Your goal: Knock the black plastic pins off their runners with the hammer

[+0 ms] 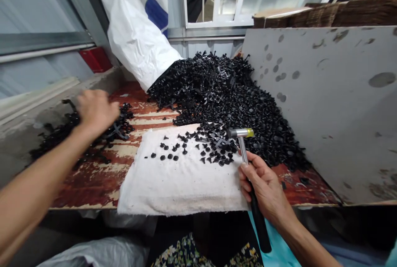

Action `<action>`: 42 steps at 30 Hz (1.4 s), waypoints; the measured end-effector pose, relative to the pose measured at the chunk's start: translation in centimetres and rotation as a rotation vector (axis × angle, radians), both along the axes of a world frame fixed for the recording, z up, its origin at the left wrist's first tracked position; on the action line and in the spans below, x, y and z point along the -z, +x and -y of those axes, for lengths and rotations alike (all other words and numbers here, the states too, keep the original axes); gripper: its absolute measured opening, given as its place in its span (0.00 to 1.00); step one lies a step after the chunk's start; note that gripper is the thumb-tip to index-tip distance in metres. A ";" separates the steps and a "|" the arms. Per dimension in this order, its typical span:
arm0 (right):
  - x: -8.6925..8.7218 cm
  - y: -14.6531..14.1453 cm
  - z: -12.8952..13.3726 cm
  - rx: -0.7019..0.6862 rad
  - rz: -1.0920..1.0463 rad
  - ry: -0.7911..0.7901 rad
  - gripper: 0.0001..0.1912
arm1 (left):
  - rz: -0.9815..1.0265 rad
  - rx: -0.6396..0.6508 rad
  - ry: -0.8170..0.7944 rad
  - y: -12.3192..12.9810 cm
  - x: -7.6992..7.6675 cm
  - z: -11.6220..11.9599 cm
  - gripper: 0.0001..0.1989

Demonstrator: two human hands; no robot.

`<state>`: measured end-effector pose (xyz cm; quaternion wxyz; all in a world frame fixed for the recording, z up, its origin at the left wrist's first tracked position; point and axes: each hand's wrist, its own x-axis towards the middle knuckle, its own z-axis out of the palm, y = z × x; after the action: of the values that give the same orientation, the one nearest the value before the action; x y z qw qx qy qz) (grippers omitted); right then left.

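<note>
- right grip (263, 180) is wrapped round a small hammer (245, 147), head up, right by the white cloth (182, 180)
- left grip (96, 109) is blurry, over the dark pile (119, 128) left of the cloth, can't tell if it's holding anything
- loose black pieces (175, 158) sit on the cloth
- big black heap (223, 89) is just behind it on the worn red table (102, 180)

The right hand (263, 182) holds a hammer (242, 145) over the cloth's (182, 188) edge, beside black plastic pieces (257, 114).
</note>
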<state>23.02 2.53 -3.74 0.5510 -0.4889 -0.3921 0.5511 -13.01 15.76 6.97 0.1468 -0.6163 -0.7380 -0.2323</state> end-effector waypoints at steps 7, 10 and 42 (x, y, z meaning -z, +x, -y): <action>-0.1 -0.1 0.0 0.022 0.011 -0.027 0.27 | -0.261 0.817 -0.406 16.7 6.1 1.1 0.12; 0.0 -0.1 -0.1 0.015 0.018 -0.014 0.27 | -0.240 0.868 -0.469 18.6 6.6 0.7 0.11; -0.3 -0.9 -0.2 0.241 -0.094 0.008 0.30 | 1.848 0.540 -0.493 19.5 4.9 6.1 0.09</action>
<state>22.15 2.72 -3.47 0.6328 -0.5039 -0.3066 0.5017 6.46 9.64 2.03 -0.6760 -0.3537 -0.4251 -0.4870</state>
